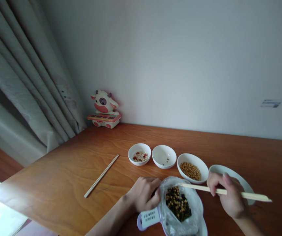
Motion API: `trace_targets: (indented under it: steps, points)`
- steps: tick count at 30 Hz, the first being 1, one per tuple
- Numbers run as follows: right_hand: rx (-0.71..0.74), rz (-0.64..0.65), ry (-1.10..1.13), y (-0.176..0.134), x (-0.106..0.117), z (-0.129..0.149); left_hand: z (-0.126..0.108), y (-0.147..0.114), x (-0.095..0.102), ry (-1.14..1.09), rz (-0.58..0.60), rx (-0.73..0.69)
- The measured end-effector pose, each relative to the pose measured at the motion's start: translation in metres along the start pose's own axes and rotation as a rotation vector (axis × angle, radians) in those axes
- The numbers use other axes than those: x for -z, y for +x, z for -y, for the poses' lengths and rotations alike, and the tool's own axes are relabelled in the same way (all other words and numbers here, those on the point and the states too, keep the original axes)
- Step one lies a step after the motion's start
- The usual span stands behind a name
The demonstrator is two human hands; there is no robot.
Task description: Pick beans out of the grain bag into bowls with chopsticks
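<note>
My left hand (pixel 145 194) is closed on the left rim of a clear plastic bag (pixel 197 209). Inside the open bag lies a mix of yellow and dark beans (pixel 178 203). The bag lines a container with a lavender handle (pixel 140 222), on which a white printed label (pixel 150 217) is stuck. In my right hand (pixel 230 194) is a pair of wooden chopsticks (pixel 252 196), held nearly level, their tips over the bag's far rim. I cannot make out anything between the tips. Partly behind my right hand is a white plate (pixel 244 182).
Beyond the bag stand three white bowls: one with red and pale pieces (pixel 139 163), one with a few small dark beans (pixel 164 154), one with yellow beans (pixel 191 172). Another pair of chopsticks (pixel 101 176) lies left. A cow toy keyboard (pixel 104 111) sits by the wall.
</note>
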State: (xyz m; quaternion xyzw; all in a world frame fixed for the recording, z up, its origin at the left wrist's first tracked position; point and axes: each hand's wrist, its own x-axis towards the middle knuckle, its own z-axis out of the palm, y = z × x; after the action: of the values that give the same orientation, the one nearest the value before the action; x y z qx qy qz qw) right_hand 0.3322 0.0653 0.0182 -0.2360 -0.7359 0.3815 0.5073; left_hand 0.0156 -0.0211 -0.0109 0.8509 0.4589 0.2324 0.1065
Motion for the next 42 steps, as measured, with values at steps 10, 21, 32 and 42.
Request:
trace_targets:
  steps: [10,21,32,42]
  points:
    - [0.017,0.172,-0.156,-0.019,0.006,0.005,0.008,0.016,-0.004,0.055,0.032,-0.1]
    - [-0.028,0.313,-0.387,-0.003,0.003,0.028,0.003,0.002,0.003,-0.054,0.062,-0.039]
    - [-0.19,0.418,-0.336,-0.003,0.008,0.016,0.005,0.002,-0.001,-0.039,0.056,-0.032]
    - [-0.171,0.334,-0.335,-0.004,0.007,0.019,0.007,0.002,-0.003,-0.032,0.044,-0.011]
